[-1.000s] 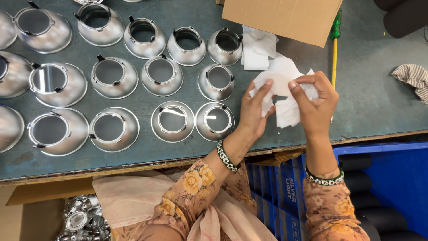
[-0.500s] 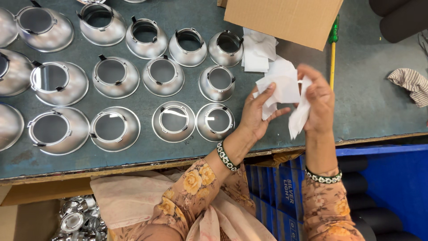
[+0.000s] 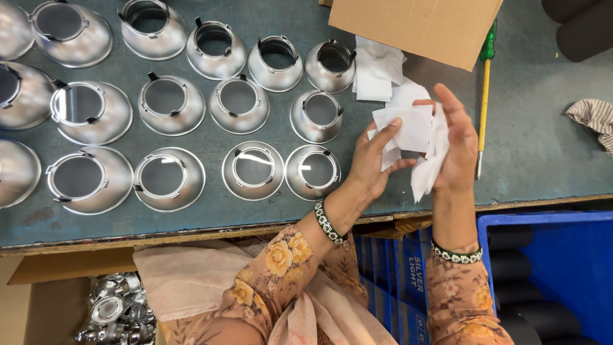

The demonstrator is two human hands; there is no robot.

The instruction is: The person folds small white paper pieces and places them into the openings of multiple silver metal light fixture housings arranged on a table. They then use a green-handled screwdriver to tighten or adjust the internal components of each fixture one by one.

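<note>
my left hand (image 3: 370, 167) pinches a white paper square (image 3: 414, 128) by thumb and fingertips, just above the table edge. my right hand (image 3: 458, 150) is half open, palm cradling a loose sheaf of more white sheets (image 3: 426, 176) that droops below it. i judge the sorting barely begun: one sheet is singled out, and none lies on or in the reflectors (image 3: 252, 169) in view. a small stack of paper (image 3: 377, 71) waits on the table (image 3: 543, 172) by the cardboard box (image 3: 415, 25).

the reflectors are shiny spun-metal cones, rim down, set in rows, each with a round opening and small dark clips. the paper looks thin, matte and soft-edged. a screwdriver (image 3: 483, 96) with a yellow shaft and green handle lies to the right, near a striped rag (image 3: 590, 118).
</note>
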